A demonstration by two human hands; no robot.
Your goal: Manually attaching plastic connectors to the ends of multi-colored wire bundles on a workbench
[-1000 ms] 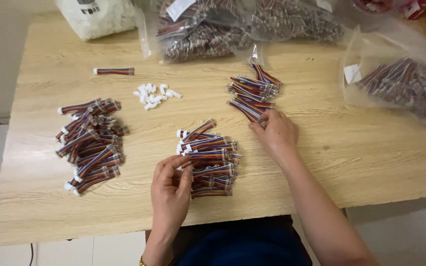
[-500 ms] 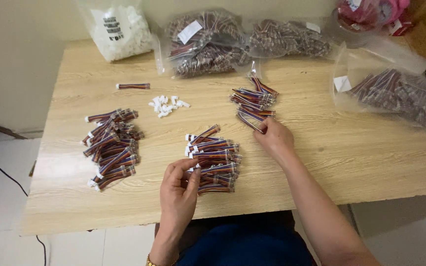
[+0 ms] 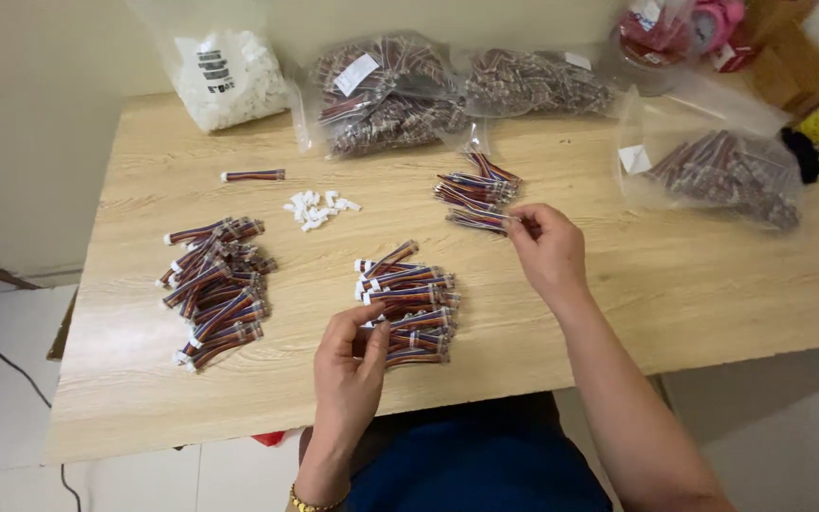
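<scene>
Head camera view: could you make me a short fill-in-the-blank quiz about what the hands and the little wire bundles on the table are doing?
1. The right hand pinches a wire bundle from the pile nearest the ____ bags.
2. The left hand touches the ____ pile of wire bundles.
3. The small loose connectors are ____ in colour.
4. One single bundle lies apart on the ____ table.

Missing words: plastic; middle; white; wooden

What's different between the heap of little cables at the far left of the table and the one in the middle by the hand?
The left heap lies alone, untouched; the middle heap has the left hand at its near edge. The left heap's cables splay at many angles; the middle heap's lie more nearly parallel, stacked. The left heap spreads wider. Both hold short multicoloured cables with white ends, on the wooden table.
</scene>
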